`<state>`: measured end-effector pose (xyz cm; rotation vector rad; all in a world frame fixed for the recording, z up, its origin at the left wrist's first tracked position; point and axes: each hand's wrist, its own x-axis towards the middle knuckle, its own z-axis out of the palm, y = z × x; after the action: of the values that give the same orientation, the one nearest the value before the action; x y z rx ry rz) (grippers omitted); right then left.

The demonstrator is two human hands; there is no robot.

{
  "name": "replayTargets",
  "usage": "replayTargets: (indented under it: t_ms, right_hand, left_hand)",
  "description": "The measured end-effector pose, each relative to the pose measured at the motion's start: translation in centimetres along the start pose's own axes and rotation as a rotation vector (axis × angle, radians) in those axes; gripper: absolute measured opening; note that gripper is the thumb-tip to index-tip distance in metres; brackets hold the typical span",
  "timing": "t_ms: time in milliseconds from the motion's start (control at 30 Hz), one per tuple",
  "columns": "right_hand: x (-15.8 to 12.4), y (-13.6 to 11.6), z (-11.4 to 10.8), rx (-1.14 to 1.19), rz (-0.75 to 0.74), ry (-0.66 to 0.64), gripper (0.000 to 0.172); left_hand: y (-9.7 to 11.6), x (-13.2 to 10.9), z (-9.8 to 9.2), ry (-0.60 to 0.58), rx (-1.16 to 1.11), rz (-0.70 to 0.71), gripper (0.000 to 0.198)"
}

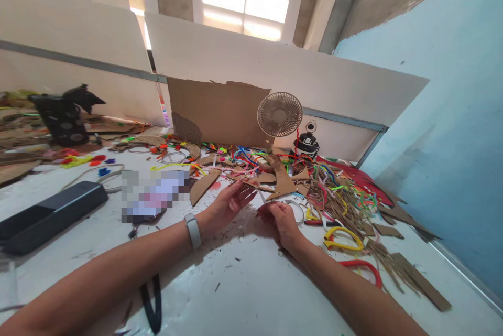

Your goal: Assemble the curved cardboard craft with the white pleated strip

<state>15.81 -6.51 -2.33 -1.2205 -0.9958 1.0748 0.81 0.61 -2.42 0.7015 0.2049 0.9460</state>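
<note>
My left hand, with a grey band on its wrist, hovers over the white table with its fingers loosely spread. Nothing shows clearly in its grasp. Just to its right, my right hand is closed in a pinch. A thin whitish strip rises from its fingertips, pointing toward the left hand; what exactly it is I cannot make out. Cut cardboard pieces lie right behind both hands. Beside the right hand is a roll of clear tape or a ring, partly hidden.
Yellow-handled scissors and a red handle lie at right, near a heap of twine and pipe cleaners. A fan stands behind. On the left are a blurred-out phone and a dark case.
</note>
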Motion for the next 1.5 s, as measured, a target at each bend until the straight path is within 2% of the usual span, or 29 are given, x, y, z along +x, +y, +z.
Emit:
replayTargets:
  t_ms: [167, 267, 433, 500, 567, 667, 767, 867, 1000, 1200, 1333, 1500]
  right_hand:
    - [0.4, -0.3, -0.3, 0.013, -0.008, 0.045, 0.018]
    - [1.0, -0.7, -0.9, 0.050, -0.002, 0.073, 0.017]
    - [2.7, -1.8, -3.3, 0.061, -0.045, 0.212, 0.021]
    - [3.5, -2.5, -4.4, 0.014, -0.091, 0.277, 0.025]
    - [3.7, -3.4, -5.1, -0.097, -0.219, 0.300, 0.024]
    - [3.0, -5.1, -4.9, -0.344, -0.458, 0.191, 0.036]
    - [1.3, -6.5, -3.6, -0.628, -0.440, -0.047, 0.034]
    - [0.0, -6.7, -2.3, -0.781, -0.417, -0.182, 0.036]
    - [0.0, -6.1, -1.7, -0.811, -0.448, -0.213, 0.033]
    - [0.5, -6.1, -2.2, -0.831, -0.430, -0.277, 0.034]
    - [0.5, -6.3, -2.4, -0.853, -0.420, -0.254, 0.035]
    - [0.5, -6.4, -2.4, -0.877, -0.429, -0.246, 0.035]
  left_hand:
    - [1.2, 0.5, -0.3, 0.013, -0.033, 0.006, 0.026]
    - [2.1, 0.5, -0.5, -0.037, -0.056, -0.046, 0.036]
    - [2.4, 0.4, -1.1, -0.151, -0.060, -0.134, 0.040]
    - [2.3, 0.4, -1.1, -0.167, -0.054, -0.143, 0.037]
    - [2.0, 0.4, -1.0, -0.151, -0.036, -0.132, 0.030]
    - [1.7, 0.2, -0.7, -0.116, -0.009, -0.073, 0.023]
    - [1.6, 0.1, -0.3, -0.062, 0.053, -0.022, 0.026]
    - [1.5, -0.1, -0.1, -0.033, 0.141, -0.010, 0.035]
    - [1.5, -0.1, -0.2, -0.074, 0.186, -0.014, 0.038]
    - [1.5, -0.1, -0.5, -0.094, 0.211, -0.042, 0.041]
    - [1.2, 0.2, -0.4, -0.092, 0.207, -0.008, 0.037]
    - [0.7, 0.6, -0.5, -0.166, 0.175, 0.032, 0.036]
